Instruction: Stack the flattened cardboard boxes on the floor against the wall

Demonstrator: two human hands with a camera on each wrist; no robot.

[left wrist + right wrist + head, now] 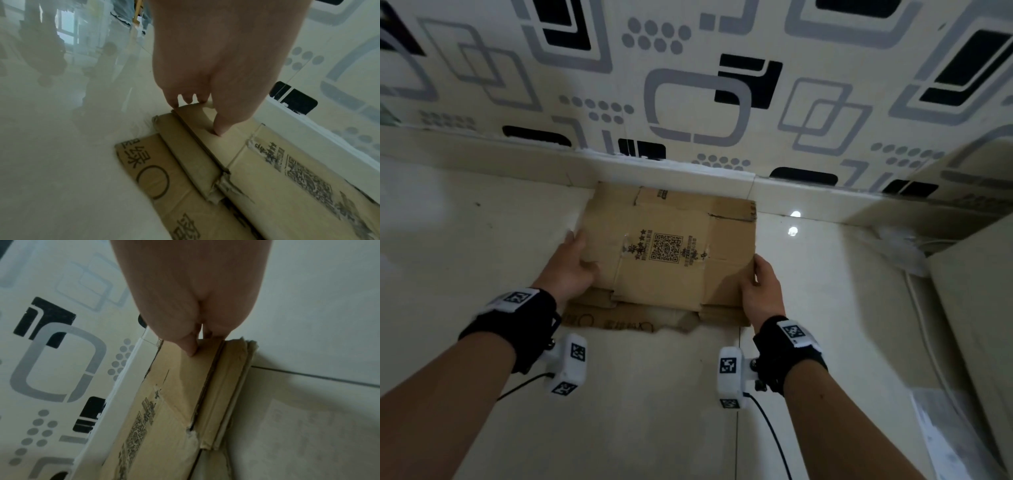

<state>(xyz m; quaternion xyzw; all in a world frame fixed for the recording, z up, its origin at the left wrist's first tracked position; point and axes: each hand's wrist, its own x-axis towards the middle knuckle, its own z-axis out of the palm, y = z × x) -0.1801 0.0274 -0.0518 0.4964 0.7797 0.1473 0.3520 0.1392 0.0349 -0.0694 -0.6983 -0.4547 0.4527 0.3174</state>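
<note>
A flattened brown cardboard box [667, 246] with a printed QR code lies on top of a pile of flattened boxes [619, 317] on the floor, its far edge against the skirting of the patterned wall [688, 85]. My left hand [575, 263] grips the top box's left edge, thumb on top [221, 128] and fingers curled over the side. My right hand [758, 284] grips its right edge in the same way, thumb pressed on the top face [190, 348]. Lower sheets [156, 178] stick out toward me, one printed with a circle and characters.
Glossy cream floor tiles [654, 411] spread around the pile. A pale cabinet or appliance [976, 308] with white cables stands at the right, and papers [945, 435] lie on the floor near it. Cables trail from both wrist cameras.
</note>
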